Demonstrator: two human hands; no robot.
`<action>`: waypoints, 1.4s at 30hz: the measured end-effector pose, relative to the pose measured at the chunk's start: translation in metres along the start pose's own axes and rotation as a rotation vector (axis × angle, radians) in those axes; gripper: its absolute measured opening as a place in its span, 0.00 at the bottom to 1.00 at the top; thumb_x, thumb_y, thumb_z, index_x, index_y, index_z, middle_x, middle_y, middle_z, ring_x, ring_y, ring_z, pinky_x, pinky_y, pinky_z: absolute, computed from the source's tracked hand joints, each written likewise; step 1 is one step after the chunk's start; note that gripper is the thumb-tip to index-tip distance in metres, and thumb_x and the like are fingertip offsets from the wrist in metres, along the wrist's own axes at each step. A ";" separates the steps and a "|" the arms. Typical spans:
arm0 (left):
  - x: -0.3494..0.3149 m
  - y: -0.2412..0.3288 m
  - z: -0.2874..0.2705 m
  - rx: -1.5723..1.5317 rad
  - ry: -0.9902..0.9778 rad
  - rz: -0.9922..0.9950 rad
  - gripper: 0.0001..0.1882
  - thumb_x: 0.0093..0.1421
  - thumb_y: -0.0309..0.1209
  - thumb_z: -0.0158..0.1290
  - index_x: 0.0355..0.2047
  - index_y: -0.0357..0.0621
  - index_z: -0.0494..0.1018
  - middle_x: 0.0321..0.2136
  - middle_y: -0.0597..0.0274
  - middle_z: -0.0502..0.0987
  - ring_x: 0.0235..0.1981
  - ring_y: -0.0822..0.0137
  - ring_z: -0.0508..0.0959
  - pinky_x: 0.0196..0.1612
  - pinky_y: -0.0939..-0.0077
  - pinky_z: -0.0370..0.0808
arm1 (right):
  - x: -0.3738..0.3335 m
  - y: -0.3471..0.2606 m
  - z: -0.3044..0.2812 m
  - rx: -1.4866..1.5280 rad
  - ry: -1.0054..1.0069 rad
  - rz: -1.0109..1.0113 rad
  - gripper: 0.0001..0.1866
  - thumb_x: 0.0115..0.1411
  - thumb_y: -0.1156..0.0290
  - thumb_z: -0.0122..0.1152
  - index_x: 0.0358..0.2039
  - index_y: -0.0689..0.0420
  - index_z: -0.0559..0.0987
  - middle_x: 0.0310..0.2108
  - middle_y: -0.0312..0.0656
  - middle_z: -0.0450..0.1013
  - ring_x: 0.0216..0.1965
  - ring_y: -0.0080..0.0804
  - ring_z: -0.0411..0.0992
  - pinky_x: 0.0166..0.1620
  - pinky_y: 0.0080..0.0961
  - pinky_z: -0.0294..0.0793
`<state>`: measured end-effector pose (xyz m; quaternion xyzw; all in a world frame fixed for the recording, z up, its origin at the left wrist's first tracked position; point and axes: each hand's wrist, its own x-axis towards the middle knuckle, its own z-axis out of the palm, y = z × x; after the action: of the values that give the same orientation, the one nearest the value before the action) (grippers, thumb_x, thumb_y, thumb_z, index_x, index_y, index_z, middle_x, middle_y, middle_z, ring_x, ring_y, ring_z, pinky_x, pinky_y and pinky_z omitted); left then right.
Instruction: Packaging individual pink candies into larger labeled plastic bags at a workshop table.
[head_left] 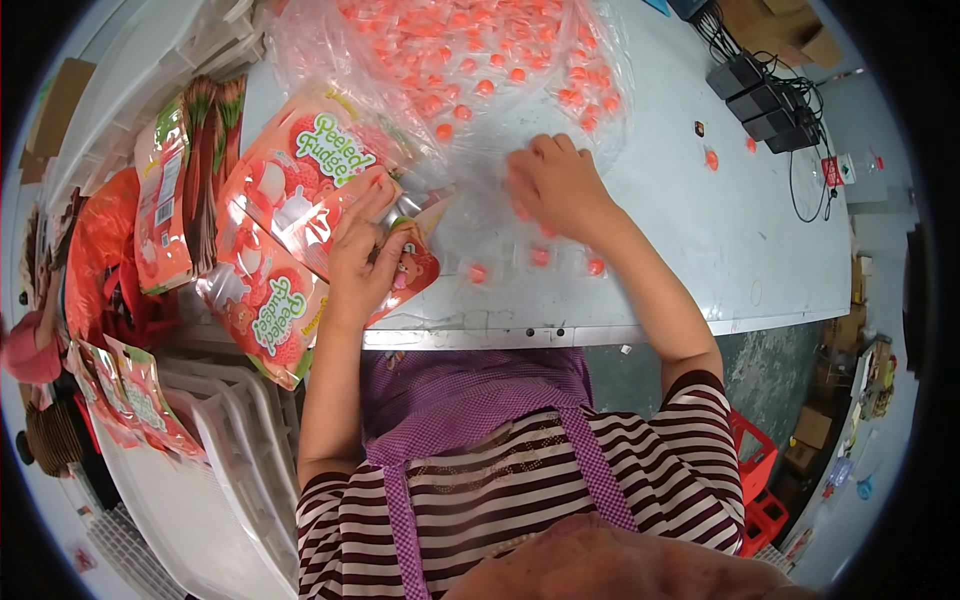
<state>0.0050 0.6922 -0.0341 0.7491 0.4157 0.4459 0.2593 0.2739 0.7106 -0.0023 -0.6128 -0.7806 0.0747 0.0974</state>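
Observation:
My left hand (362, 255) grips a pink-red candy pouch (415, 262) by its edge, near the table's front edge. The pouch's silvery mouth faces right, toward my other hand. Under and beside that hand lie more printed pouches (285, 190), overlapping. To the right, my right hand (560, 190) is curled over the table and partly smeared by motion. Red wrapped candies show blurred at its fingertips; how many it holds is hidden. Just below it a few clear-wrapped red candies (540, 257) lie loose. Behind both hands spreads a large clear plastic bag (590, 40) full of such candies.
A stack of upright pouches (190, 170) stands at the left, beside a red plastic bag (100, 240). White trays (180, 500) are piled below left, with pouches on top. Black adapters with cables (765, 105) sit at the far right. A red stool (755, 480) stands below.

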 end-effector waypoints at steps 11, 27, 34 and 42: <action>-0.001 0.003 0.002 0.006 0.005 -0.034 0.16 0.50 0.20 0.58 0.16 0.37 0.60 0.49 0.45 0.72 0.55 0.51 0.68 0.54 0.64 0.66 | 0.066 -0.012 0.034 0.069 0.349 -0.413 0.11 0.52 0.61 0.61 0.34 0.50 0.76 0.39 0.38 0.70 0.43 0.38 0.65 0.42 0.39 0.65; -0.001 -0.001 -0.002 0.026 -0.001 0.012 0.15 0.49 0.21 0.58 0.16 0.37 0.61 0.49 0.46 0.72 0.54 0.51 0.68 0.54 0.64 0.66 | 0.032 0.002 -0.031 0.223 -0.462 -0.162 0.10 0.55 0.63 0.59 0.34 0.55 0.77 0.36 0.38 0.71 0.42 0.36 0.66 0.45 0.33 0.65; 0.000 0.000 0.002 0.006 -0.003 -0.001 0.14 0.50 0.21 0.58 0.16 0.37 0.61 0.48 0.46 0.72 0.55 0.51 0.68 0.54 0.64 0.66 | 0.086 0.038 0.021 0.110 0.269 -0.104 0.15 0.56 0.59 0.58 0.41 0.51 0.76 0.44 0.42 0.71 0.50 0.42 0.64 0.52 0.37 0.62; -0.001 0.000 0.000 0.022 -0.003 -0.009 0.15 0.50 0.21 0.58 0.16 0.37 0.61 0.48 0.45 0.72 0.55 0.51 0.68 0.54 0.64 0.65 | 0.101 0.026 0.032 -0.073 0.295 -0.063 0.15 0.58 0.56 0.52 0.43 0.47 0.74 0.41 0.42 0.71 0.45 0.42 0.66 0.50 0.43 0.61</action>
<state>0.0044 0.6912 -0.0343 0.7509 0.4235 0.4387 0.2536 0.2671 0.8146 -0.0330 -0.5953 -0.7790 -0.0478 0.1910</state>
